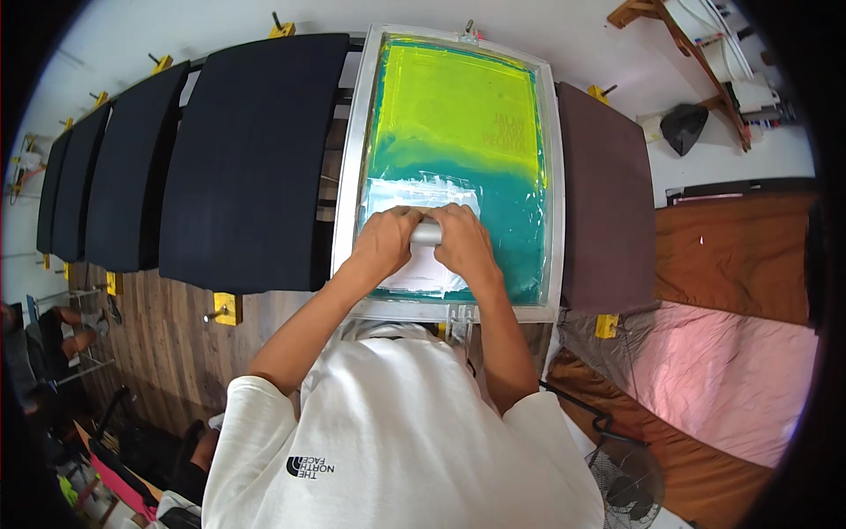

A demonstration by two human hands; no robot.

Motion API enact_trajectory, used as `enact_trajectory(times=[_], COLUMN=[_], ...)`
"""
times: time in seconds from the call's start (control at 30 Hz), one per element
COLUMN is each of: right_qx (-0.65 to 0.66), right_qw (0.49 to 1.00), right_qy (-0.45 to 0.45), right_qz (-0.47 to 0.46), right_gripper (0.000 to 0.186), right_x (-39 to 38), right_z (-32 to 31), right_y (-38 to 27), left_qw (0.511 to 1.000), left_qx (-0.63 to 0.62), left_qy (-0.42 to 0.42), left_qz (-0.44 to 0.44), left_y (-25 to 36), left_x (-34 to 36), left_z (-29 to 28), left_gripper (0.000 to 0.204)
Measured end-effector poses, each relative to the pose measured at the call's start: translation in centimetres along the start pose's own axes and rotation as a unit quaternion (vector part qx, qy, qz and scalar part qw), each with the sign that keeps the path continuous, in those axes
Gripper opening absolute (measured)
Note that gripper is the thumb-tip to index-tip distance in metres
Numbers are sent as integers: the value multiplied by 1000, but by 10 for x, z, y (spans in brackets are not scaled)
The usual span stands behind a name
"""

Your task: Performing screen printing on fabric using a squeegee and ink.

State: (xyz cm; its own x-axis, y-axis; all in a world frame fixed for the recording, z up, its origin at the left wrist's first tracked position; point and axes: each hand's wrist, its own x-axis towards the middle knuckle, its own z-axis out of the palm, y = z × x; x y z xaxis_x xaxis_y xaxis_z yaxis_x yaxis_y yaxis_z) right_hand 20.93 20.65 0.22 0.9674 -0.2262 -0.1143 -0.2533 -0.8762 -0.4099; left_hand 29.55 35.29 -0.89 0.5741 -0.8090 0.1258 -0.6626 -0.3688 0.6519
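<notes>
Side by side, my left hand [386,240] and my right hand [464,240] are closed around the silver handle of a squeegee [426,233]. The squeegee is over the lower half of a screen printing frame [349,176], which has a pale metal rim. The mesh [458,88] is yellow-green at the far end and teal nearer me, with faint lettering at the upper right. White ink [427,277] is smeared across the mesh beyond and below my hands. The squeegee's blade edge is mostly hidden by my fingers.
Several boards covered in black fabric [256,159] stand in a row to the left; a brown-purple covered board [608,203] is on the right. Yellow clamps [227,309] stick out at their ends. A fan [624,485] stands at lower right, and people [66,339] are at far left.
</notes>
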Motion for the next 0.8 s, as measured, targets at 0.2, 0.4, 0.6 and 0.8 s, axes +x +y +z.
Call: enact_trajectory(times=[0.2, 0.4, 0.6, 0.8], right_qx=[28, 62, -13, 3], right_qw=[999, 995, 999, 1000], right_qy=[-27, -78, -29, -1], right_qz=[12, 12, -7, -4], right_gripper=[56, 50, 45, 39], right_x=[-67, -97, -19, -9], right_z=[14, 1, -18, -5], right_y=[-19, -33, -11, 3], left_qw=[999, 992, 1000, 1000], left_qx=[23, -47, -12, -7], left_qy=[-35, -113, -20, 7], left_qz=[-11, -35, -9, -10], left_y=[24, 41, 16, 2], left_x=[-69, -97, -17, -8], left_z=[15, 7, -8, 10], left_gripper=[52, 52, 37, 46])
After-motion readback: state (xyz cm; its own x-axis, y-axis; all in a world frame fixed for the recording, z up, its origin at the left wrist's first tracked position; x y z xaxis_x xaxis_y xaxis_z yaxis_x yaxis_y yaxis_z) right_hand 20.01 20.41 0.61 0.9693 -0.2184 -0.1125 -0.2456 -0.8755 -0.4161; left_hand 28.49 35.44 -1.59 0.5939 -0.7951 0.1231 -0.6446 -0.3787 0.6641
